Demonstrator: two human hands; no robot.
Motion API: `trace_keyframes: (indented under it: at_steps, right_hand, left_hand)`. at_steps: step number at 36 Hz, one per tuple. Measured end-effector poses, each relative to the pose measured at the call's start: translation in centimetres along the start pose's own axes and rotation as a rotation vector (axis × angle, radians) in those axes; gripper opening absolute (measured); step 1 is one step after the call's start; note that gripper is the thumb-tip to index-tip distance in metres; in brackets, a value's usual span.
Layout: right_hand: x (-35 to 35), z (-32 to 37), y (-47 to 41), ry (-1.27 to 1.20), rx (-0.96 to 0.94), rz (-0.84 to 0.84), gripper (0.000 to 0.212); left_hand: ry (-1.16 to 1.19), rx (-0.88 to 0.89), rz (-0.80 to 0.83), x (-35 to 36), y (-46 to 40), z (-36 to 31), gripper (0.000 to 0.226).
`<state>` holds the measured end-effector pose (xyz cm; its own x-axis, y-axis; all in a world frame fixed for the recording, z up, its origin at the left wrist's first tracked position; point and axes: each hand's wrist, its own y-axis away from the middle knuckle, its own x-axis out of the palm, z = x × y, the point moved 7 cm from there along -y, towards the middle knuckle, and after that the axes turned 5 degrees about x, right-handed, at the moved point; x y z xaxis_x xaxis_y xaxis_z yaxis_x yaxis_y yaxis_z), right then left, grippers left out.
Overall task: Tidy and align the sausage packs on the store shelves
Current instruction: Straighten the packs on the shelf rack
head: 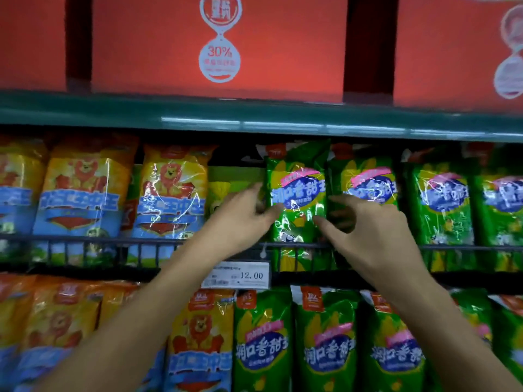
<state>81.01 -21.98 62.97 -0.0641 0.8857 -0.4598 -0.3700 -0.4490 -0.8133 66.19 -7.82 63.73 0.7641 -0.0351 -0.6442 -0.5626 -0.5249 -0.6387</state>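
A green sausage pack [297, 193] stands upright on the middle shelf behind the black wire rail [85, 240]. My left hand [240, 219] grips its left edge, thumb on the front and fingers behind. My right hand [365, 230] holds its right edge, thumb on the front, fingers curled into the gap beside the neighbouring green pack [365, 188]. More green packs [441, 205] stand to the right. Orange and blue packs [172, 193] stand to the left. Between them is a gap with a pack [219, 193] set further back.
Red boxes [220, 43] fill the top shelf above a green shelf edge [254, 114]. A price tag [237, 274] reading 12.00 hangs on the rail. The lower shelf holds orange packs [198, 340] on the left and green packs [325, 343] on the right.
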Motion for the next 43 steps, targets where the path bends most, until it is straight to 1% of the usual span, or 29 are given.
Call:
trace_keyframes:
  at_steps: [2,4,7,10,12,14,17,20,22,24,28,33,37,40,43]
  right_hand:
    - [0.1,-0.3,-0.3,0.004,-0.023,0.006,0.049]
    - [0.1,-0.4,-0.4,-0.004,-0.042,0.001,0.048]
    - [0.3,-0.9,-0.3,-0.066,-0.065,-0.040,0.045]
    - [0.9,-1.7,0.0,-0.163,-0.077,-0.092,0.038]
    - [1.5,-1.7,0.3,-0.174,-0.111,-0.125,0.037]
    - [2.0,-1.5,0.7,-0.163,-0.146,-0.156,0.039]
    - [2.7,-1.2,1.2,-0.115,-0.195,-0.191,0.040]
    - [2.6,-0.9,1.3,-0.121,-0.222,-0.226,0.040]
    - [2.6,-0.7,1.3,-0.123,-0.235,-0.236,0.041]
    - [2.7,-0.8,1.4,-0.125,-0.235,-0.264,0.039]
    - [2.6,-1.2,2.0,-0.180,-0.275,-0.323,0.035]
    - [2.6,-0.5,2.2,-0.147,-0.340,-0.316,0.031]
    - [2.6,-0.1,2.0,-0.142,-0.344,-0.315,0.031]
    - [3.0,0.4,1.9,-0.149,-0.358,-0.289,0.032]
    - [3.2,0.6,2.1,-0.132,-0.358,-0.261,0.032]
  left_hand:
    - [-0.045,-0.068,0.043,0.8,-0.2,0.4,0.086]
    - [-0.023,-0.101,0.046,1.0,-0.3,0.5,0.090]
    - [0.099,-0.104,-0.001,1.0,-0.3,0.7,0.084]
    - [0.197,-0.099,-0.099,0.1,-0.1,1.4,0.077]
    - [0.211,-0.092,-0.122,-0.4,0.1,1.5,0.080]
    - [0.194,-0.084,-0.106,-0.4,0.2,1.6,0.084]
    - [0.168,-0.085,-0.086,-0.2,0.4,2.0,0.084]
    - [0.158,-0.079,-0.112,-0.3,0.5,2.3,0.076]
    - [0.111,-0.067,-0.094,-0.2,0.6,2.4,0.073]
    - [0.061,-0.055,-0.078,-0.1,0.5,2.4,0.076]
    - [0.043,-0.024,-0.088,0.1,0.6,2.4,0.085]
    - [0.066,0.039,-0.210,-0.5,0.9,1.5,0.086]
    - [0.118,0.041,-0.294,-1.0,1.3,1.7,0.081]
    - [0.111,0.037,-0.303,-1.1,1.5,1.8,0.077]
    - [0.048,0.030,-0.263,-0.9,1.4,2.1,0.075]
